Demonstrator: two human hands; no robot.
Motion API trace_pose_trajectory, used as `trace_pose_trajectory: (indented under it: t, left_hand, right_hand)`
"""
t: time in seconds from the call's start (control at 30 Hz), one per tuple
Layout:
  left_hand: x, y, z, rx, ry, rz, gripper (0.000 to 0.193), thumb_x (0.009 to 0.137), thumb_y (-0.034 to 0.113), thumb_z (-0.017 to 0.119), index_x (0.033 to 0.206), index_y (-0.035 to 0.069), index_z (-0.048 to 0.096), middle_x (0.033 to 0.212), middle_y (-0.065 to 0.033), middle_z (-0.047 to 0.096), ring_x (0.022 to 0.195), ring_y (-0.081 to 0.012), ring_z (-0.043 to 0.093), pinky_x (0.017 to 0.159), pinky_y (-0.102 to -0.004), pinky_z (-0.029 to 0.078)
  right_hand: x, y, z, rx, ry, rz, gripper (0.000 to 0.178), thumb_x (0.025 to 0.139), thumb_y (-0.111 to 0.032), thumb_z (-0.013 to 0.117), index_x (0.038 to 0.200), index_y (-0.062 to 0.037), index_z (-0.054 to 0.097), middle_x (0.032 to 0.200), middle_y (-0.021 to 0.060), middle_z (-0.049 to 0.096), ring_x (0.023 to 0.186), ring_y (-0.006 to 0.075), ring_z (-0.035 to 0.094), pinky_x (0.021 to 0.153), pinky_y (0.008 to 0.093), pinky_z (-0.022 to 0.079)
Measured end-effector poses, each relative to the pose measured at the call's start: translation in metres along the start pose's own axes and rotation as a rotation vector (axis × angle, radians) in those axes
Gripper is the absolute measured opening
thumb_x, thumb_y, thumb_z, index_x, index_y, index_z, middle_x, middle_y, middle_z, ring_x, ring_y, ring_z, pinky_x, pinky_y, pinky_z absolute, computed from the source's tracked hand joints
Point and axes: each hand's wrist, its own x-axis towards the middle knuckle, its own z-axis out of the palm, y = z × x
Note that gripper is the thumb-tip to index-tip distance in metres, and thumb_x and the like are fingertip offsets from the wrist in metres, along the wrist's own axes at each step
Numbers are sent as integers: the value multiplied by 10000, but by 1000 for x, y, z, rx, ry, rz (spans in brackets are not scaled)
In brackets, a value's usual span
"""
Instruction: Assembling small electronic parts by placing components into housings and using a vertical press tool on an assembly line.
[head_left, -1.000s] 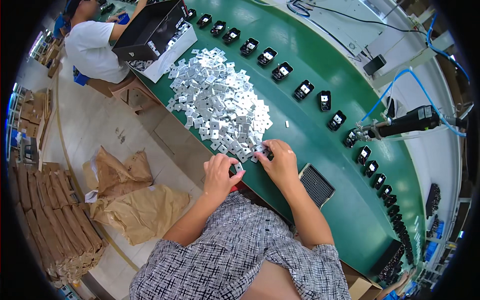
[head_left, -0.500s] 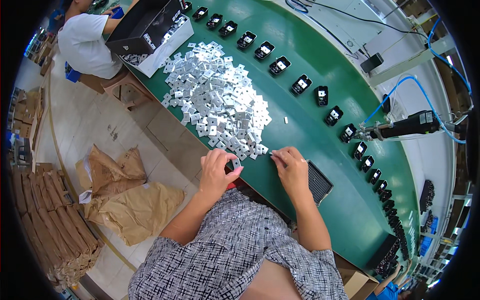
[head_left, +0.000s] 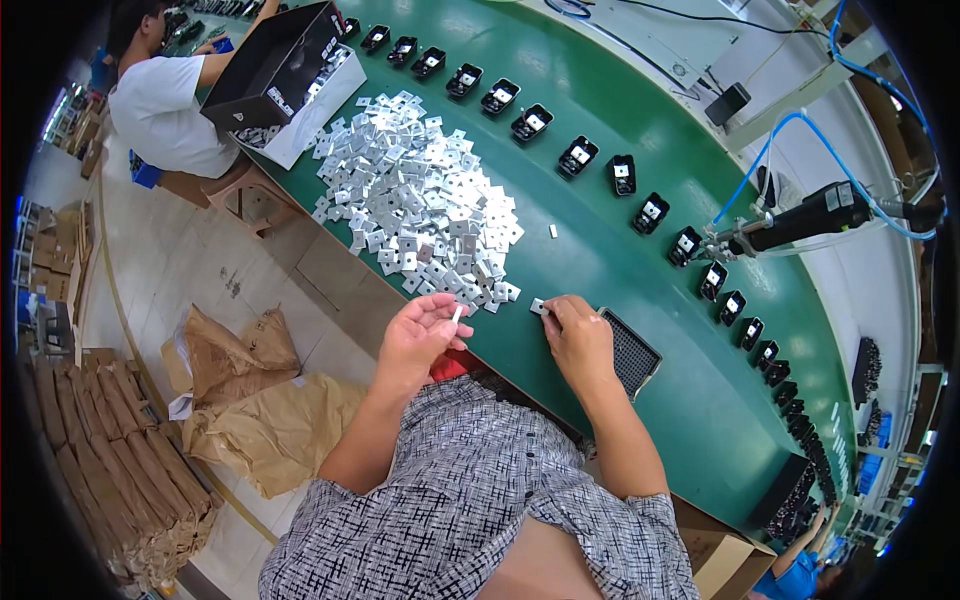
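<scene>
My left hand [head_left: 418,340] is closed in a pinch at the near edge of the green bench. Between its fingertips stands a small silvery metal plate [head_left: 457,313], seen edge-on. My right hand [head_left: 582,340] rests low over the bench, its fingertips closed on another metal plate [head_left: 538,306] with a dark hole, which lies at or just above the surface. Beyond my left hand spreads a heap of similar metal plates [head_left: 410,190]. A black grid-bottomed tray [head_left: 632,352] sits just right of my right hand.
A curved row of black housings [head_left: 532,122] runs along the green bench [head_left: 600,250]. A tool with a blue hose [head_left: 815,215] hangs over its right side. One loose plate [head_left: 553,231] lies mid-bench. At far left, a person [head_left: 175,110] sits beside an open black box [head_left: 275,75].
The plate in my left hand has turned from face-on to edge-on. At my right fingertips, a plate now shows more plainly. The view has shifted slightly, moving the heap and housings left.
</scene>
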Motion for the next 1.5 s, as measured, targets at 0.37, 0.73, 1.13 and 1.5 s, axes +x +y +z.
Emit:
trace_pose_trajectory:
  t: [0.37,0.73,1.13,1.5]
  left_hand:
    - [42,-21,23,1254,-178,747,244,878,55,693,1121,45,700,1059,-98,591,939,-258,601,819,-341,499]
    - [60,-35,40,1696,-129,862,411,728,100,821,1120,80,697,1005,-104,541,892,-302,548,838,-411,462]
    - [58,-40,44,1561,-149,808,369,801,65,784,1145,56,651,1067,-109,564,921,-270,558,868,-378,461]
    - [7,-43,86,307,-470,42,351,902,14,732,1214,91,591,1107,-107,622,806,-113,525,707,-240,453]
  right_hand:
    - [-60,93,-113,-9,503,116,215,777,53,770,980,-11,743,939,57,734,720,179,645,677,287,550]
    - [-216,324,-276,-476,650,618,214,781,-7,737,993,-35,741,909,76,723,725,245,656,705,341,539]
    - [-213,381,-257,-459,576,435,106,803,-33,733,908,-31,748,979,66,742,757,290,679,718,373,551]
    - [-199,390,-248,-507,549,454,81,823,-54,730,885,-7,754,1016,61,742,788,291,680,748,369,548]
